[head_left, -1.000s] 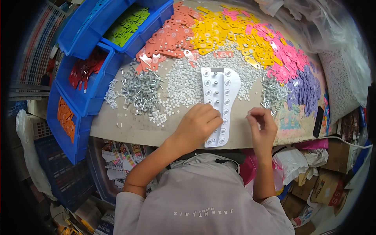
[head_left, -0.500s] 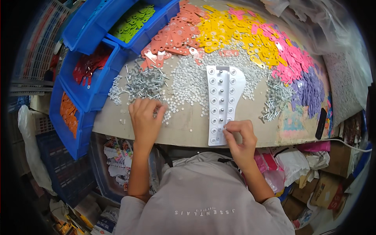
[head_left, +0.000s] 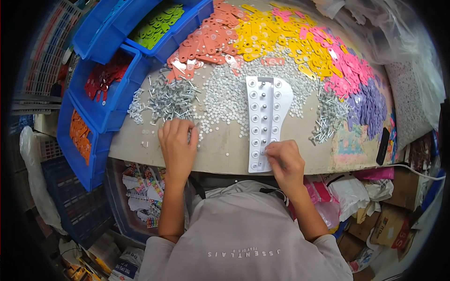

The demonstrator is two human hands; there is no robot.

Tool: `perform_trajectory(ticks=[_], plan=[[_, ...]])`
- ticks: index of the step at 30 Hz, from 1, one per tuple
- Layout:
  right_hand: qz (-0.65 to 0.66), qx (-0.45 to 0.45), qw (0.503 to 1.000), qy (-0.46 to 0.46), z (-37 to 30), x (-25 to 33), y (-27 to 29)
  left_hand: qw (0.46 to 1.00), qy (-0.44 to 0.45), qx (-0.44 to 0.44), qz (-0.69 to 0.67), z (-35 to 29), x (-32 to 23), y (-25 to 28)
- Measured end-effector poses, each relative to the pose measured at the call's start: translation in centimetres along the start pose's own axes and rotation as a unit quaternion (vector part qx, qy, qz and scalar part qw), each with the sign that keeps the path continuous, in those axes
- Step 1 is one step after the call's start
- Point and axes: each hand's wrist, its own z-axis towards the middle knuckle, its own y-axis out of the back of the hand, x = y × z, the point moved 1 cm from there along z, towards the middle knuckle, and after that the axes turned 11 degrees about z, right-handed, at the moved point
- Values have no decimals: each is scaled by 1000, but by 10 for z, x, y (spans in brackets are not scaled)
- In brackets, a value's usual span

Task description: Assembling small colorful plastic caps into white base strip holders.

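Note:
A white plastic holder (head_left: 254,126) lies upright-lengthwise at the middle of the table, with two rows of round studs and several metal pins standing in its central channel. My right hand (head_left: 287,161) is closed in a pinch over the holder's lower right part; whatever is between its fingertips is hidden. My left hand (head_left: 179,145) rests at the near edge of a pile of silver rivets (head_left: 174,100), fingers curled together and tips down. What it grips, if anything, cannot be made out. Small white round caps (head_left: 220,98) spread between the rivets and the holder.
Salmon (head_left: 206,42), yellow (head_left: 267,35), pink (head_left: 349,75) and purple strips (head_left: 368,112) lie heaped along the back and right. More rivets (head_left: 328,114) are at right. Blue bins (head_left: 105,124) with red, orange and green pieces stand left. A black object (head_left: 384,145) lies near the right edge.
My left hand has shifted slightly right, its fingers drawn closer together. The right hand has moved slightly left and up along the holder's lower part, fingers more curled.

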Motion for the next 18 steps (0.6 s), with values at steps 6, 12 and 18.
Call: perform_trajectory(ticks=[6,12,18], plan=[[-19,45,998,33,5,5,6,983,0,36,-180,-1,-24,11],[47,32,998,-22,-1,-1,10,916,-169,117,-344,-10,-69,17],[86,-18,993,-83,-4,-2,7,895,-237,136,-352,-19,-78,-3]])
